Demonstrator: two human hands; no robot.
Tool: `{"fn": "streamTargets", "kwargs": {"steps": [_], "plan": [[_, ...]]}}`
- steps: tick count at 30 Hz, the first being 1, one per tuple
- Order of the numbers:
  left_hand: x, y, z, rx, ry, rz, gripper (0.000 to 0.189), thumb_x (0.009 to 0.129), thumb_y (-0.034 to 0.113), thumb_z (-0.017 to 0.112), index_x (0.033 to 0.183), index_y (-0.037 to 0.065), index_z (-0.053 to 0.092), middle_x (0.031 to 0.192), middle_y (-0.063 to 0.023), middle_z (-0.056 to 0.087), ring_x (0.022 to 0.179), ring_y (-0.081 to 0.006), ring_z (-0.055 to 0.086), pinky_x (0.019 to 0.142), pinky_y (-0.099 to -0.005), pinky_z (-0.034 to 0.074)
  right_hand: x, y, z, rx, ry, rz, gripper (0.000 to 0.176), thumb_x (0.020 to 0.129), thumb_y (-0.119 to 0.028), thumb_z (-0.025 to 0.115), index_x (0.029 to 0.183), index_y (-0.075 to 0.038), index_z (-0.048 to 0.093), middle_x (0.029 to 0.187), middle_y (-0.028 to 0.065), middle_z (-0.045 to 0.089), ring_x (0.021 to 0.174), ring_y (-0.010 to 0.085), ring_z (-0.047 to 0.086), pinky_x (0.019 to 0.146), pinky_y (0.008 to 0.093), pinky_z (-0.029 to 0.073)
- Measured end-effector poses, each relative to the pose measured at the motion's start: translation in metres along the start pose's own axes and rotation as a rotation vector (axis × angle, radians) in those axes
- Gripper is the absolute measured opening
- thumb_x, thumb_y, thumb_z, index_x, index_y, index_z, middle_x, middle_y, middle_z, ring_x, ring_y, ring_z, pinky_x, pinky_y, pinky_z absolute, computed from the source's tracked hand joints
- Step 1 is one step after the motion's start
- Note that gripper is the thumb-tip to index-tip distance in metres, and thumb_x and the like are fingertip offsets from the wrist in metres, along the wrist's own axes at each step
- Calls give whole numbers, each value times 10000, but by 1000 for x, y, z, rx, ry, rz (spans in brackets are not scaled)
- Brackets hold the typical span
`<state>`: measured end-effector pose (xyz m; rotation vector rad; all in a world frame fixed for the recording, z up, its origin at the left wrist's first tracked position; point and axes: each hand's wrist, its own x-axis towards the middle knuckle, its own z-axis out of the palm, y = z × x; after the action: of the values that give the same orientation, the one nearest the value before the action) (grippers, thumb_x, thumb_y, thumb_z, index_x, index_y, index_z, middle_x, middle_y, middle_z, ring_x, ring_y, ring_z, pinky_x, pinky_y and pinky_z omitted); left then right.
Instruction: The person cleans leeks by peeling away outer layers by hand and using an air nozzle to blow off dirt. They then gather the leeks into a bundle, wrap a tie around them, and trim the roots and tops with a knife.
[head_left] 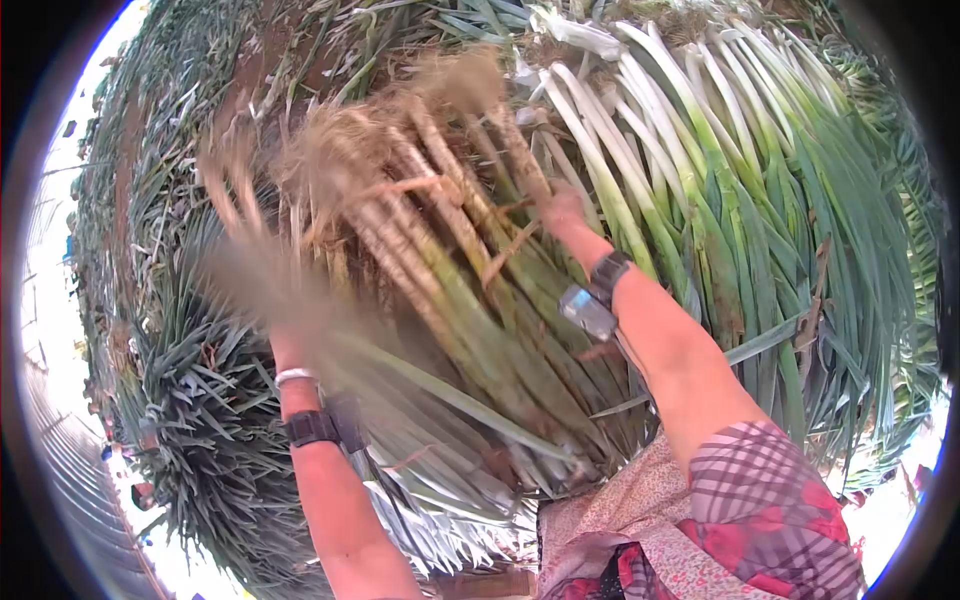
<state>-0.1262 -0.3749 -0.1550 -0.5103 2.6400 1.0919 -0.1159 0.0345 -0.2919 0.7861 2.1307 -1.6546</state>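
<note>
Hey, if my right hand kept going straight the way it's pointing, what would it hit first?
The right hand lies against the muddy leek bundle, pointing toward its root ends. It would probably meet those stalks first, though depth is unclear.

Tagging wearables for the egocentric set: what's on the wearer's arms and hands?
Right hand ungloved; left hand hidden behind blurred stalks. Left arm: pale bangle at the wrist, black strap beside it. Right arm: black wristband carrying a small silvery-blue module. Right sleeve: short, plaid in red, pink and grey.
</note>
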Motion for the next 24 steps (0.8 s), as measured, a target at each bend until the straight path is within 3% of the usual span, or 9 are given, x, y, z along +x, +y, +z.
{"fn": "streamTargets", "kwargs": {"steps": [2, 4, 11, 15, 16, 17, 19, 21, 24], "plan": [[13, -90, -3, 132, 129, -81, 428, 641, 105, 732, 1020, -41, 598, 914, -107, 645, 766, -191, 613, 707, -301, 503, 27, 43, -5, -276, 215, 10, 508, 843, -383, 554, 1194, -19, 505, 1081, 248, 587, 998, 399, 555, 897, 402, 426], [1, -124, -1, 67, 203, -213, 484, 628, 171, 752, 1041, -30, 601, 926, -105, 648, 781, -192, 613, 724, -314, 494, -9, 34, -29, -374, 117, -95, 525, 844, -368, 546, 1225, -15, 470, 1130, 246, 562, 1037, 400, 536, 919, 414, 415], [-12, -83, 17, 330, 221, -100, 567, 588, 205, 743, 1055, -69, 572, 947, -175, 650, 839, -253, 625, 769, -334, 486, -184, -32, -171, -982, 90, -559, 574, 744, -231, 665, 1246, -36, 466, 1197, 174, 507, 1121, 343, 460, 960, 412, 371], [-85, 30, 65, 235, 180, -72, 658, 589, 145, 704, 1170, -64, 476, 903, -161, 635, 774, -236, 612, 716, -332, 510, -251, -23, -226, -1226, -29, -387, 642, 683, -236, 713, 1252, -66, 469, 1225, 151, 479, 1168, 326, 416, 988, 440, 336], [-102, 64, 81, 98, 33, -57, 566, 600, 220, 725, 1084, -32, 573, 991, -246, 622, 954, -357, 605, 839, -421, 469, -265, -19, -235, -1291, -81, -313, 656, 665, -223, 728, 1249, -72, 471, 1244, 152, 465, 1194, 327, 397, 998, 447, 328], [-116, 86, 105, 90, 80, -37, 659, 586, 225, 708, 1165, -25, 518, 1107, -266, 568, 1033, -378, 563, 891, -415, 442, -269, -15, -245, -1296, -83, -301, 656, 665, -223, 728, 1249, -72, 471, 1244, 152, 465, 1194, 327, 397, 998, 447, 328], [-95, 56, 166, 313, 70, 74, 821, 597, 256, 699, 1313, 17, 373, 1227, -274, 477, 1153, -400, 463, 970, -419, 398, -274, -2, -257, -1404, -144, -356, 659, 652, -219, 737, 1243, -86, 479, 1253, 129, 454, 1209, 315, 379, 999, 458, 319], [-84, 61, 183, 373, -28, -122, 906, 601, 292, 724, 1356, 32, 297, 1277, -278, 422, 1173, -411, 436, 981, -433, 393, -272, 5, -272, -1433, -161, -362, 641, 651, -206, 728, 1229, -79, 484, 1231, 122, 473, 1196, 308, 398, 993, 447, 328], [-85, 63, 181, 472, 79, -10, 901, 629, 300, 755, 1359, 46, 292, 1278, -267, 409, 1160, -408, 439, 966, -454, 396, -266, 10, -296, -1213, -128, -428, 550, 648, -102, 688, 1163, -41, 504, 1156, 138, 519, 1116, 335, 464, 945, 430, 384]]}}
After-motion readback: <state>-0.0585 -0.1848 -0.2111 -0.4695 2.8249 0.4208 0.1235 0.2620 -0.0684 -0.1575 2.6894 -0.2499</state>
